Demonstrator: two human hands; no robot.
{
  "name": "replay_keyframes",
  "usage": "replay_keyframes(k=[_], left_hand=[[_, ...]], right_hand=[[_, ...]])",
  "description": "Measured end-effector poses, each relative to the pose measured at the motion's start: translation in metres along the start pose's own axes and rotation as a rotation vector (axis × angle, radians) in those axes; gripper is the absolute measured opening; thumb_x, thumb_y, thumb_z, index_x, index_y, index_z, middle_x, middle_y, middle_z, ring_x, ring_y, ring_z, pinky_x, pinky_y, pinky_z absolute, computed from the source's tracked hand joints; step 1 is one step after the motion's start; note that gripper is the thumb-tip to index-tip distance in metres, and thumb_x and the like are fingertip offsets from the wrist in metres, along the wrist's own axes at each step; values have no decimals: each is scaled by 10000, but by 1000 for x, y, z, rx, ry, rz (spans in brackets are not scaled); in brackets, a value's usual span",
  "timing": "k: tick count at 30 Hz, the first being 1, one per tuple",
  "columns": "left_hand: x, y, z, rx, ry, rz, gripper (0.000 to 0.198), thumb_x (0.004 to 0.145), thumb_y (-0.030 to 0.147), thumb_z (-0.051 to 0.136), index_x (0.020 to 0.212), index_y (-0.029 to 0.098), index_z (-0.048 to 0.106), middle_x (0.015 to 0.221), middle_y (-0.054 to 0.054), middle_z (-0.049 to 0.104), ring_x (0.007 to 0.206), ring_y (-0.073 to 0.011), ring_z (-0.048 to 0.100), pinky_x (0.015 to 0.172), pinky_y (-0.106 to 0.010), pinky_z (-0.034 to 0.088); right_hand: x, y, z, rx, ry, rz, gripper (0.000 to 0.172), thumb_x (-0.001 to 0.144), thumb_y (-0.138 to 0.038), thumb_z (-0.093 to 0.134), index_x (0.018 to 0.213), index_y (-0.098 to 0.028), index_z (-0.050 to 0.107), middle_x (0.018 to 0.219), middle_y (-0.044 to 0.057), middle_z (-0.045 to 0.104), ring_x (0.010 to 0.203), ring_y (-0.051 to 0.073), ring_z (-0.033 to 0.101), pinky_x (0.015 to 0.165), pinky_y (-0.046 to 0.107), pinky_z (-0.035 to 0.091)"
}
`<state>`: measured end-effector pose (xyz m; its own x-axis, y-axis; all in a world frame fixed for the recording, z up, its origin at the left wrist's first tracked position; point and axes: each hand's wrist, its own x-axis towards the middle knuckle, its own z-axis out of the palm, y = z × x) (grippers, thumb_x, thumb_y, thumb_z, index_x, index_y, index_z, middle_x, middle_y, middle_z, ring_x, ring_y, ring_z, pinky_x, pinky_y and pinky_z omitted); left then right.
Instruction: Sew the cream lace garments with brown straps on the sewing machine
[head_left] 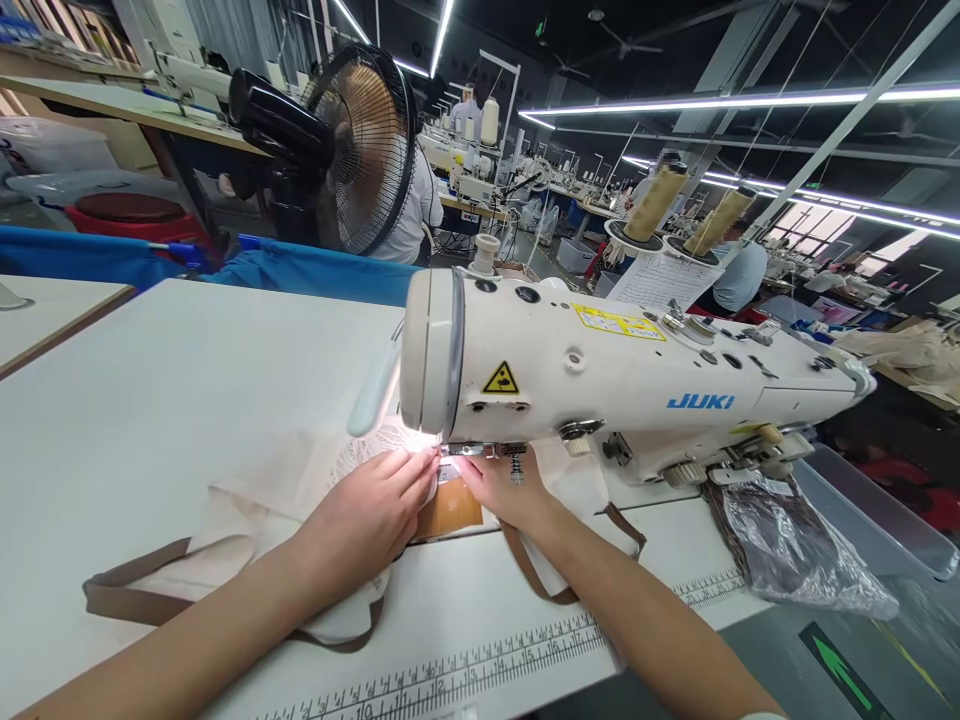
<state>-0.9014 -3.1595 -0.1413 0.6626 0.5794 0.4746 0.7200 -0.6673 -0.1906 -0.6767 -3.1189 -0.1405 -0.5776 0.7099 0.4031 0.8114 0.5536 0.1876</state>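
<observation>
A white sewing machine [570,350] stands on the white table, its lamp lighting the needle area. Left of the needle, my left hand [375,510] has its fingers pressed together on pale lace fabric [375,445]. My right hand [506,485] is under the machine head, right of the needle, its fingertips at the fabric and partly hidden. The cream garment [255,500] spreads to both sides, with brown straps [135,585] looping over the table. A brown plate [450,508] lies between the hands.
A printed ruler [480,665] runs along the table's front edge. Plastic-wrapped dark material [787,530] lies at the right, by a clear bin [877,510]. Behind the table stand a black fan [364,150] and blue cloth [315,272]. Thread cones [656,200] rise behind the machine; people sit farther back.
</observation>
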Motion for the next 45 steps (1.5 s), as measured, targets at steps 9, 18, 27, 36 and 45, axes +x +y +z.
replay_keyframes(k=[9,18,27,36,45], left_hand=[[-1,0,0,-14,22,-5,420,953,78,414,1207,50,748,1144,-140,781,991,-262,689,852,-375,539],[0,-1,-1,-16,-41,-5,399,966,122,463,1245,57,741,1176,-145,772,1012,-264,677,886,-372,512],[1,-1,-1,8,-13,16,413,966,116,437,1230,33,743,1186,-156,772,1016,-272,683,886,-380,519],[1,-1,-3,13,-70,23,402,996,126,442,1251,35,739,1197,-175,766,1034,-286,688,897,-397,513],[0,0,-3,2,-67,13,399,991,122,448,1245,47,746,1218,-174,765,1049,-286,692,911,-394,523]], right_hand=[[1,0,2,81,-51,25,223,1029,-338,575,1129,-272,764,874,61,757,814,185,699,922,325,571],[5,1,4,90,-42,36,223,1033,-322,567,1109,-285,774,954,59,771,855,183,696,872,287,546],[11,0,0,84,-21,17,218,1034,-327,583,978,-264,785,873,39,788,862,195,698,728,252,507],[18,1,-2,147,-55,64,203,999,-298,593,975,-277,793,927,34,796,899,197,710,754,257,537],[21,-1,-5,167,-103,98,192,982,-268,583,932,-264,768,891,15,793,912,178,711,720,235,498]])
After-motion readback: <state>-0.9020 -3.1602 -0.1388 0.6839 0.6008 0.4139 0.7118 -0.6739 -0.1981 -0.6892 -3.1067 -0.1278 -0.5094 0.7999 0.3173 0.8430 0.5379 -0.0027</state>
